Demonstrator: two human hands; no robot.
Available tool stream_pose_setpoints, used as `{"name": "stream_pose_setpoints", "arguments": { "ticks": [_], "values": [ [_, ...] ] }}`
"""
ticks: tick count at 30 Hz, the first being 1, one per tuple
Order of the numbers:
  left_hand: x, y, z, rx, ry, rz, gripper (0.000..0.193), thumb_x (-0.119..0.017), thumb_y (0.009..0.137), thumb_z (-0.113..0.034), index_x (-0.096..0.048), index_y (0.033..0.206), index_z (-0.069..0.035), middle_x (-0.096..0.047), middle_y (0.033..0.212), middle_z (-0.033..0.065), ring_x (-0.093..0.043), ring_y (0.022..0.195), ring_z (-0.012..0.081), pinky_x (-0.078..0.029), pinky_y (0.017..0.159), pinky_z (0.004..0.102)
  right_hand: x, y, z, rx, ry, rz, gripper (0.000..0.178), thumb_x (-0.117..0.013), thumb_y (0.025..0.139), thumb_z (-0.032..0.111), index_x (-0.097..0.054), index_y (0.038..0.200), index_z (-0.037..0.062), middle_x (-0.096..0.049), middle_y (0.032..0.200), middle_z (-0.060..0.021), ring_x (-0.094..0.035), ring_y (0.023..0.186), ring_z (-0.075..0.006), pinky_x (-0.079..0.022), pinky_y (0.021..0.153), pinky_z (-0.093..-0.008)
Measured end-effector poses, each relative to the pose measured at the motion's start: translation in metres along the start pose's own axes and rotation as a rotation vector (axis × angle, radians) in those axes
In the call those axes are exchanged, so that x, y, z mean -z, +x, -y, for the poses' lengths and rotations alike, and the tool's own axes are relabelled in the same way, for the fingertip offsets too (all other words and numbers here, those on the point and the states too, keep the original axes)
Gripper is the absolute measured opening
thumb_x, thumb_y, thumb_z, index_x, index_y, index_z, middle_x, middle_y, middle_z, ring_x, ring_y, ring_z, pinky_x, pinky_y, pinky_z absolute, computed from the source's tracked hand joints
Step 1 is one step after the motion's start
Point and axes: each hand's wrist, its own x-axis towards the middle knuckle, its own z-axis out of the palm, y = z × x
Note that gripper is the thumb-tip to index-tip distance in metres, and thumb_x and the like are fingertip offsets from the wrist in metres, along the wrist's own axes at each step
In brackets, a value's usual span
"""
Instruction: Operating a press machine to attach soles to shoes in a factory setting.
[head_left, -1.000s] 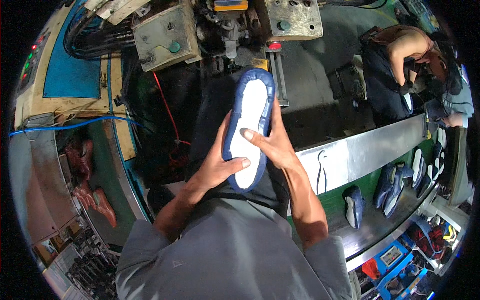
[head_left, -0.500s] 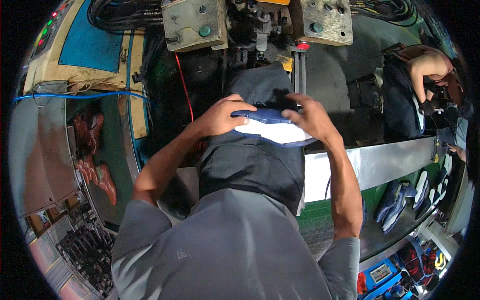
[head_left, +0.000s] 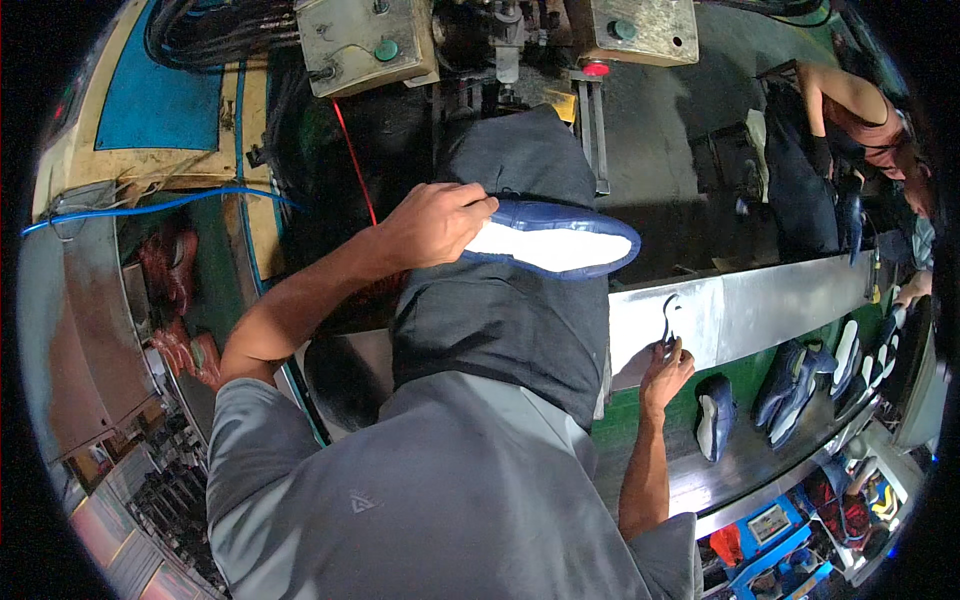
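Note:
Across my dark-trousered lap lies a navy shoe [head_left: 618,235], its white underside [head_left: 560,248] turned up and its narrower toe end pointing right. My left hand [head_left: 435,225] is closed round the shoe's left end, fingers on top. Off to the right, my right hand [head_left: 664,372] is closed at the metal ledge [head_left: 765,310]. Between its fingertips is the dark end of a small hook tool [head_left: 671,308], whose curved part points away from me over the ledge. Whether the hook tool still touches the ledge I cannot tell.
Ahead stands a machine with two control boxes [head_left: 365,45]. Navy shoes [head_left: 790,395] lie on a green-sided conveyor [head_left: 640,470] at the right. Brown shoes [head_left: 175,270] sit on the left rack. A co-worker [head_left: 860,130] bends over at the far right. A blue hose [head_left: 160,203] crosses the left.
My right hand has left the shoe and moved right and nearer to the ledge, where it now grips the hook tool. The left hand keeps hold of the shoe. Another navy shoe now shows on the conveyor.

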Motion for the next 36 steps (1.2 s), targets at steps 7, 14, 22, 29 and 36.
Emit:
{"name": "stream_pose_setpoints", "arguments": {
  "ticks": [7,14,22,29,36],
  "values": [
    [-0.016,-0.013,-0.008,0.254,-0.427,-0.075,0.05,-0.072,0.099,-0.018,-0.065,0.147,-0.007,-0.067,0.136,0.0203,-0.066,0.124,0.037,-0.053,0.106,0.0433,-0.005,-0.009,-0.022,-0.383,0.594,0.12,0.044,-0.055,0.108,0.029,-0.068,0.126,-0.0092,-0.066,0.107,-0.0221,-0.066,0.081,-0.033,-0.055,0.072,-0.0456],
    [-0.003,-0.012,-0.014,0.423,-0.412,-0.011,0.051,-0.072,0.1,-0.016,-0.062,0.149,-0.007,-0.065,0.14,0.0206,-0.063,0.129,0.0371,-0.049,0.111,0.0413,0.113,0.055,0.158,-0.394,1.277,0.67,0.034,-0.065,0.109,0.018,-0.065,0.134,-0.0062,-0.064,0.088,-0.0048,-0.063,0.074,-0.0148,-0.055,0.071,-0.0322],
    [-0.016,-0.015,-0.015,0.342,-0.422,-0.048,0.075,-0.086,0.087,-0.02,-0.054,0.153,-0.01,-0.061,0.148,0.0189,-0.057,0.137,0.0388,-0.044,0.118,0.0473,0.154,0.083,0.291,0.051,0.861,1.133,0.033,-0.057,0.114,0.022,-0.066,0.128,-0.006,-0.072,0.094,-0.0084,-0.072,0.089,-0.018,-0.06,0.075,-0.0325],
    [-0.02,-0.02,-0.008,0.26,-0.375,-0.084,0.076,-0.084,0.084,-0.019,-0.054,0.153,-0.01,-0.063,0.143,0.0191,-0.058,0.132,0.0396,-0.045,0.116,0.0485,0.148,0.074,0.318,-0.352,1.155,1.167,0.031,-0.057,0.114,0.025,-0.065,0.106,-0.0043,-0.07,0.087,-0.0114,-0.074,0.08,-0.0204,-0.064,0.068,-0.0344],
    [-0.019,-0.017,-0.002,0.286,-0.411,-0.1,0.071,-0.082,0.086,-0.022,-0.056,0.152,-0.01,-0.065,0.138,0.0191,-0.06,0.127,0.0389,-0.047,0.113,0.0476,0.123,0.061,0.318,0.104,0.719,0.776,0.039,-0.063,0.113,0.032,-0.066,0.093,-0.0016,-0.06,0.072,-0.002,-0.051,0.063,-0.0122,-0.044,0.058,-0.0328]
  ]
}}
